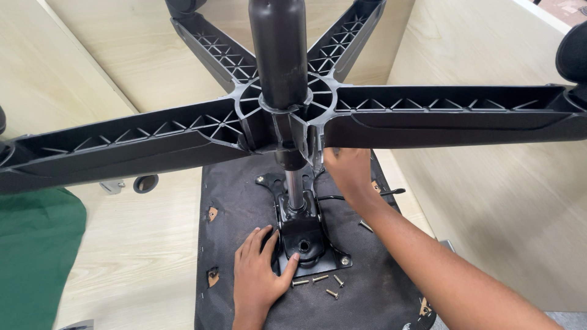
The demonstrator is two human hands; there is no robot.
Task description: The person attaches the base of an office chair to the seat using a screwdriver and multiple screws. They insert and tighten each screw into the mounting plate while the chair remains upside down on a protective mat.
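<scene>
An upturned office chair lies with its black fabric seat underside [244, 201] on a pale wooden desk. Its black five-arm base [428, 116] and gas cylinder [278, 55] rise toward me. My left hand [260, 275] rests flat against the black metal mechanism plate [309, 244], thumb touching its edge. My right hand [348, 174] reaches to the far side of the mechanism by the chrome column [295, 189]; its fingertips are hidden under the base arm. Several loose screws [318, 282] lie on the fabric just below the plate.
A green cloth [33, 256] lies at the left. Pale wooden desk panels [501, 201] stand to the right and behind. A black lever [391, 192] sticks out right of the mechanism. A caster wheel [573, 54] hangs at the upper right. Another screw [365, 225] lies near my right forearm.
</scene>
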